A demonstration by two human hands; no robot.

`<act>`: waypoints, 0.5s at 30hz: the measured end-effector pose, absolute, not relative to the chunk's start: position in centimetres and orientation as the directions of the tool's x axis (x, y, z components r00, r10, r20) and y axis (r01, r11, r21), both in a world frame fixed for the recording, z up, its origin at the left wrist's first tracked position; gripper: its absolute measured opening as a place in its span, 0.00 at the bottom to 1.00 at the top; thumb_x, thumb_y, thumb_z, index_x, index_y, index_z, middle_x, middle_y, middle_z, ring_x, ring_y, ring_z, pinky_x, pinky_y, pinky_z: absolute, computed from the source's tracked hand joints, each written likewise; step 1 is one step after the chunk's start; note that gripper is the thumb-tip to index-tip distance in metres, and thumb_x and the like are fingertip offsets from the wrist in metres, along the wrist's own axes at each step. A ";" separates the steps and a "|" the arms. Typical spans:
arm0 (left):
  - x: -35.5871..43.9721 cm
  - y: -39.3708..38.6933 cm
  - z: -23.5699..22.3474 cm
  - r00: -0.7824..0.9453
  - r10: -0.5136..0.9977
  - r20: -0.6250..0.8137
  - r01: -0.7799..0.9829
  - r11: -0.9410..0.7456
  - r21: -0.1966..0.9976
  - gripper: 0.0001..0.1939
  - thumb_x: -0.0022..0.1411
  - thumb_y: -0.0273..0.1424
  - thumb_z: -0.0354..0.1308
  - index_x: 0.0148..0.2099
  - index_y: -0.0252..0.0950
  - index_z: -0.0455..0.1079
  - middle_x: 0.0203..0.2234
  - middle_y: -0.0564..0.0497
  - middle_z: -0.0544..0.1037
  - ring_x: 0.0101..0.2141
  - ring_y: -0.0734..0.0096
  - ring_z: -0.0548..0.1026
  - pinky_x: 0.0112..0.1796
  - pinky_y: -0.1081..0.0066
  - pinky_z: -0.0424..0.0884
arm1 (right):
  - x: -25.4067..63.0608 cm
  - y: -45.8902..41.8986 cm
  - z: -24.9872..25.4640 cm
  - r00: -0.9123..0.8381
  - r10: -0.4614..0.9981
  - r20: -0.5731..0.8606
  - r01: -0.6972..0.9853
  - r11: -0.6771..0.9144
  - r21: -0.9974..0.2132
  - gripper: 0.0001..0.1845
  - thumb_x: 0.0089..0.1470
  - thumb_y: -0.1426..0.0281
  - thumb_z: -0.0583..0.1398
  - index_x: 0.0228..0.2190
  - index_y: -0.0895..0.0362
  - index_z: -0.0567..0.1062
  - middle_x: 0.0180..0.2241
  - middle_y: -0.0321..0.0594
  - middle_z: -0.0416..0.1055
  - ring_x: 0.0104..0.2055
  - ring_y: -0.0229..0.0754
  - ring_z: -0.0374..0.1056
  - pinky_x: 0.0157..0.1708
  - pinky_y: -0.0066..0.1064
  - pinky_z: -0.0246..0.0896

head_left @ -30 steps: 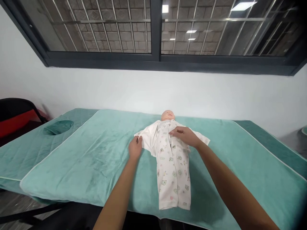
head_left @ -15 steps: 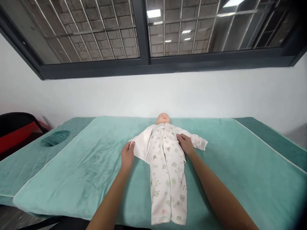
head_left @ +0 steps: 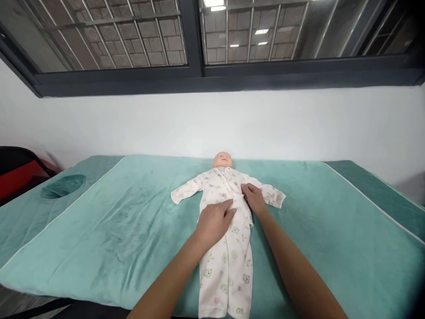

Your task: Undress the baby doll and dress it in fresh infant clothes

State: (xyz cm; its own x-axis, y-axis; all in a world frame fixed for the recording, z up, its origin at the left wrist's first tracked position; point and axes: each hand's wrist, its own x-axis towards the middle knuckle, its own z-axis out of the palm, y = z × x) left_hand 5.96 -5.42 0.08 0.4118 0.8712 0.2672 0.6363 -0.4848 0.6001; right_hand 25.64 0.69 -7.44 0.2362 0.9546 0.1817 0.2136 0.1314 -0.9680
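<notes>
A baby doll (head_left: 222, 159) lies on its back, dressed in a white printed baby shirt (head_left: 212, 188) and white printed trousers (head_left: 226, 283). Both sleeves spread out to the sides. Over the doll's belly is my left hand (head_left: 214, 223), its thumb and forefinger apart near the middle of the shirt; no cloth shows between them. My right hand (head_left: 254, 198) is closed at the right side of the shirt, fingertips pinching the cloth by the chest. The front panels lie across the doll's chest, and my left hand hides part of the lower shirt and waist.
The doll lies on a green padded bed cover (head_left: 139, 212) with a round face hole (head_left: 63, 186) at the left. Behind it stands a white wall (head_left: 166, 124) below a dark-framed window (head_left: 212, 82). A black and red object (head_left: 20, 177) is at the far left.
My left hand has let go of the shirt's left front panel, once stretched outward, and moved right over the belly. That panel now lies across the body, uncovering the left sleeve. My right hand stays.
</notes>
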 end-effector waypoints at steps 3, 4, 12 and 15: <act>4.6 -2.8 0.9 0.238 0.931 0.278 0.575 -0.365 0.732 0.17 0.68 0.41 0.48 0.39 0.41 0.76 0.30 0.53 0.80 0.32 0.66 0.76 0.33 0.70 0.66 | 25.1 0.2 -6.9 0.272 0.930 0.245 0.215 0.190 -0.958 0.21 0.56 0.53 0.58 0.23 0.55 0.66 0.21 0.31 0.60 0.26 0.37 0.57 0.29 0.29 0.54; 4.3 -1.3 1.2 0.154 0.942 0.297 0.566 -0.331 0.755 0.17 0.68 0.41 0.48 0.39 0.40 0.76 0.31 0.53 0.80 0.33 0.66 0.76 0.34 0.70 0.66 | 24.9 0.0 -6.6 0.281 0.912 0.298 0.227 0.239 -0.944 0.18 0.56 0.54 0.59 0.26 0.55 0.68 0.23 0.32 0.63 0.28 0.38 0.60 0.31 0.29 0.56; 6.4 10.1 0.2 0.094 0.934 0.344 0.643 -0.321 0.695 0.15 0.66 0.38 0.51 0.41 0.38 0.77 0.39 0.46 0.80 0.39 0.63 0.75 0.40 0.68 0.66 | 23.5 2.1 -3.9 0.168 0.860 0.482 0.543 0.327 -0.773 0.14 0.59 0.57 0.56 0.39 0.54 0.70 0.37 0.40 0.70 0.38 0.41 0.66 0.41 0.33 0.62; 7.3 10.5 -0.5 0.142 0.945 0.294 0.690 -0.308 0.655 0.12 0.65 0.39 0.52 0.37 0.41 0.75 0.36 0.49 0.80 0.36 0.63 0.74 0.34 0.68 0.63 | 22.4 4.7 -1.3 0.119 0.945 0.306 0.784 0.100 -0.613 0.17 0.59 0.54 0.55 0.33 0.54 0.70 0.33 0.40 0.72 0.33 0.42 0.67 0.35 0.33 0.60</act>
